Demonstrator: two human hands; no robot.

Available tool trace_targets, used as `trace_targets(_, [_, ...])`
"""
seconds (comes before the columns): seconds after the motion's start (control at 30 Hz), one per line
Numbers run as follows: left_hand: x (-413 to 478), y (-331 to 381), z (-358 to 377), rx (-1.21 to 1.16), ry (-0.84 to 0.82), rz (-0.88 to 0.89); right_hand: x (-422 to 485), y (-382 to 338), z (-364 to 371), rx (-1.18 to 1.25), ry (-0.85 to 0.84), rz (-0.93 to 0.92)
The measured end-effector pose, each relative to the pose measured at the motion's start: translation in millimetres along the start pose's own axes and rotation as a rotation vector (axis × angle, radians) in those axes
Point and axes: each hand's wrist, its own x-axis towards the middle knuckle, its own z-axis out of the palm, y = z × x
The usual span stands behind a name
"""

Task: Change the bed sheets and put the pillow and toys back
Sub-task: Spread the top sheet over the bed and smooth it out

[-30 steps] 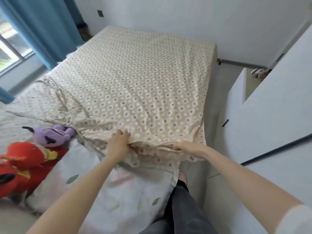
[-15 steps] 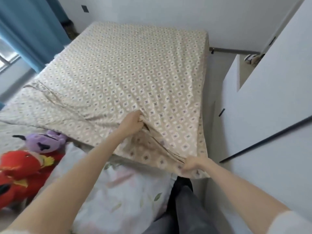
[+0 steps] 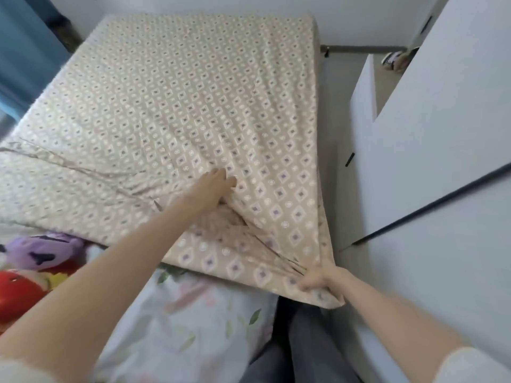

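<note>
two hands work the patterned sheet [image 3: 177,100], spread flat ahead: left hand [image 3: 213,189] presses on it with straight fingers, right hand [image 3: 322,280] pinches its near corner. floral pillow [image 3: 179,327] and plush toys [image 3: 41,251] lie beside its near edge.

Figure: what the person wears.
Left sleeve [image 3: 19,369] and right sleeve [image 3: 470,366] pale, off-white, soft-edged; forearms uncovered down to the left hand [image 3: 213,189] and right hand [image 3: 320,280], both bare; trousers [image 3: 298,352] dark grey, faintly creased lengthwise.
</note>
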Motion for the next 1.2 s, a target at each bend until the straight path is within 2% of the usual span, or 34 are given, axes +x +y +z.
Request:
trace_targets(0.1, [20.5,5.2,2.8,-0.027,0.092,-0.105,12.2,12.4,3.1,0.008,0.016,0.007])
trace_targets(0.2, [43.5,12.5,2.7,-0.125,0.107,-0.189,23.4,24.0,1.1,0.103,0.071,0.016])
trace_targets(0.27, [58.2,18.4,4.7,-0.154,0.111,-0.184,28.3,28.0,-6.6,0.115,0.11,0.013])
trace_targets(0.43, [83.9,29.6,4.2,-0.198,0.117,-0.077,31.1,24.2,-45.2,-0.123,0.147,-0.084])
trace_targets(0.6, [94.3,23.7,-1.4,-0.315,0.062,-0.065,30.5,-17.9,-88.9,0.181,0.341,-0.343])
trace_targets(0.7, [95.3,11.0,-5.7,-0.505,0.019,-0.125,29.5,-58.3,-108.2,0.256,0.373,-0.481])
trace_targets(0.87, [94.0,-8.1,-7.6,-0.809,-0.023,-0.149,35.5,-102.9,-121.2,0.339,0.559,-0.532])
trace_targets(0.97, [91.5,-22.0,-1.9,-0.93,-0.028,-0.193,32.9,-110.0,-130.5,0.357,0.513,-0.533])
trace_targets(1.03, [86.1,-32.0,6.4,-0.865,-0.062,-0.18,31.8,-104.8,-136.4,0.422,0.442,-0.501])
trace_targets(1.2, [70.5,-39.3,27.9,-0.331,-0.243,-0.032,19.2,-94.5,-143.4,0.492,0.315,-0.469])
